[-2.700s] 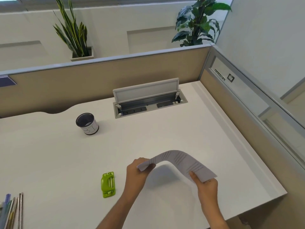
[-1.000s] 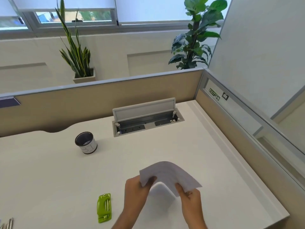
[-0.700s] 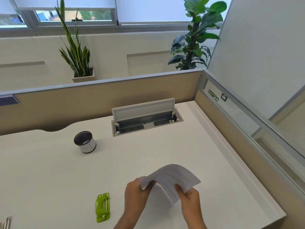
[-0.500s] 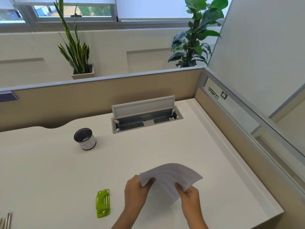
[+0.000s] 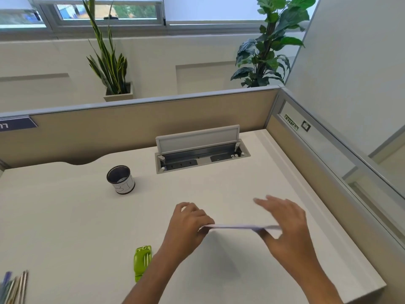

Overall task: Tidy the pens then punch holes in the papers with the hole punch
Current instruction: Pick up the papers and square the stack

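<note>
Held above the white desk (image 5: 65, 216), edge-on to the camera: a thin stack of papers (image 5: 238, 227), seen only as a pale line running between both hands. Left hand (image 5: 188, 224) closed on the stack's left end, fingers curled over it. Right hand (image 5: 285, 224) blurred; thumb under the right end, fingers stretched out flat above (whether pressing on the sheets cannot be told). Shadow of the stack on the desk below, so clear of the surface.

Writing: hand-drawn marks on the white band of the black mesh pen cup (image 5: 121, 179), looking like "B1" but not certain. On the blue nameplate (image 5: 15, 125) at the partition's left end, only a fragment of white characters, cut off by the frame. A green sign (image 5: 291, 125) reflected in the glass panel on the right, reversed and not readable. No print legible on the papers at this angle.

Lime-green hole punch (image 5: 142, 263) lying flat just left of the left forearm, apart from the papers. Pens (image 5: 15, 286) loose at the bottom left corner, partly out of frame, well apart from the pen cup, which stands upright near the back.

Cable box (image 5: 201, 156) set into the desk at the back, lid raised. Beige partition (image 5: 142, 123) closing the back and right sides; desk edge near on the right. Bare desk surface between the cup, the punch and the hands.
</note>
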